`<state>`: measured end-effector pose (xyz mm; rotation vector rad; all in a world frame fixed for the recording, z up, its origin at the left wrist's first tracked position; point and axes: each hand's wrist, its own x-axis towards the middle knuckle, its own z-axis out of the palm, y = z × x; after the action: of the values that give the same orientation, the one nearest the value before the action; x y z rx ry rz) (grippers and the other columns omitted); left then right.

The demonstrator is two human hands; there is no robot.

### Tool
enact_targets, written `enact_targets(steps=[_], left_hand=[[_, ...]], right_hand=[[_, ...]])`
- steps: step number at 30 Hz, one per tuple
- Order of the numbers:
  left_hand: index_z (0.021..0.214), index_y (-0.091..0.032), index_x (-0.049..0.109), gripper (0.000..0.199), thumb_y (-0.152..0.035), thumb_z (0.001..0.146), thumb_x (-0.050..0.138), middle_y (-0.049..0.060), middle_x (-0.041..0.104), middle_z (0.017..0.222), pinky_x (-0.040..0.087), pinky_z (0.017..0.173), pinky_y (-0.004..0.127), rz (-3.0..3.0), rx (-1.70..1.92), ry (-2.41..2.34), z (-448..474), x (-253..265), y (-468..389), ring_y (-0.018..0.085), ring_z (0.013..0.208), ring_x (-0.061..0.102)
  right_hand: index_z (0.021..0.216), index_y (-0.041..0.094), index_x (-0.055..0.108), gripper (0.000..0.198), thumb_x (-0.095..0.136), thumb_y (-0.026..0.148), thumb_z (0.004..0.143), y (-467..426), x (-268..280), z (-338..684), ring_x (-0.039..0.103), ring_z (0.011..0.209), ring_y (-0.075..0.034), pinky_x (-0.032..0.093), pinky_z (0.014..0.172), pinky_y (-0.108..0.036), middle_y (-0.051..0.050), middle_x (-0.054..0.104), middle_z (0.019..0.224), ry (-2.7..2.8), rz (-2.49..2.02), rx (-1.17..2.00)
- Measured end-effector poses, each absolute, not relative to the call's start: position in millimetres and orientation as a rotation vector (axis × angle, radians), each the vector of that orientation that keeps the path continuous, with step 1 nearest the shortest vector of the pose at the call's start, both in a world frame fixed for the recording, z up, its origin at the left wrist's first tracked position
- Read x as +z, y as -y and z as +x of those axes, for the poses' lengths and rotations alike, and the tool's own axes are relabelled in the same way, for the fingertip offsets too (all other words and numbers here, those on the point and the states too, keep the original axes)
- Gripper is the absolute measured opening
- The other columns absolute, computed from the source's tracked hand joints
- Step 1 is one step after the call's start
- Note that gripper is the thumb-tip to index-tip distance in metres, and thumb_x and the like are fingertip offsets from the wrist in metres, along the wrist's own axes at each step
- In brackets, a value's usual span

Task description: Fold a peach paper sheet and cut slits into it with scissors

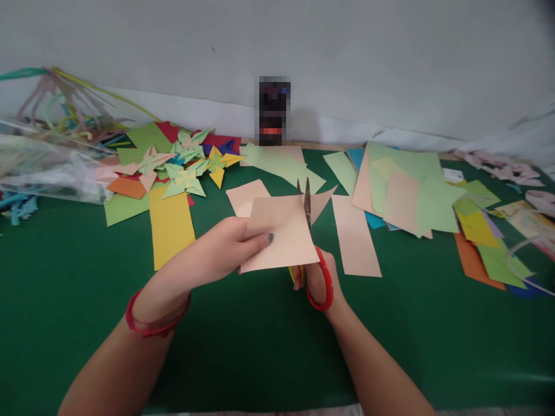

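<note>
The left hand [225, 245] pinches the left edge of a peach-coloured square sheet of paper [284, 234], thumb on top and fingers underneath, holding it raised above the green felt table cover [260, 346]. The right hand [318, 283] is closed through the loops of a pair of red-handled scissors [312, 254], whose blades stand slightly parted at the sheet's far edge, with the paper between them. A red cord bracelet [151, 323] circles the left wrist.

Just right of the sheet lies a peach rectangular strip of paper [355, 237]; to its left, a yellow rectangular strip [170, 225]. Farther left sits a heap of folded paper pinwheels in green, yellow and pink [182, 167]. At the right is a stack of green and peach paper sheets [407, 190].
</note>
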<state>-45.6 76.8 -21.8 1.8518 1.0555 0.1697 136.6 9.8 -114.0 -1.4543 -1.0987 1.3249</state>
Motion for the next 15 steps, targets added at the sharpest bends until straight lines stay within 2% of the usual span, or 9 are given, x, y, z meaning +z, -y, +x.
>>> enact_targets(steps=[8, 15], left_hand=[[0.065, -0.018, 0.044, 0.033, -0.039, 0.088, 0.035, -0.003, 0.043, 0.063, 0.033, 0.052, 0.021, 1.866, 0.174, -1.039, -47.7, -22.4, -77.4, 0.011, 0.057, 0.039], [0.066, -0.018, 0.044, 0.032, -0.039, 0.089, 0.034, -0.003, 0.042, 0.063, 0.033, 0.051, 0.02, 1.855, 0.178, -1.022, -47.2, -22.2, -77.0, 0.011, 0.057, 0.038]], right_hand=[[0.051, 0.021, 0.044, 0.038, 0.041, 0.031, 0.087, -8.2, -118.2, 139.4, 0.045, 0.031, -0.011, 0.037, 0.036, -0.023, 0.004, 0.045, 0.038, 1.167, -1.477, 1.285], [0.046, 0.021, 0.042, 0.043, 0.038, 0.028, 0.087, -9.8, -116.2, 140.4, 0.048, 0.039, -0.011, 0.039, 0.044, -0.024, 0.002, 0.047, 0.04, 1.306, -1.561, 1.131]])
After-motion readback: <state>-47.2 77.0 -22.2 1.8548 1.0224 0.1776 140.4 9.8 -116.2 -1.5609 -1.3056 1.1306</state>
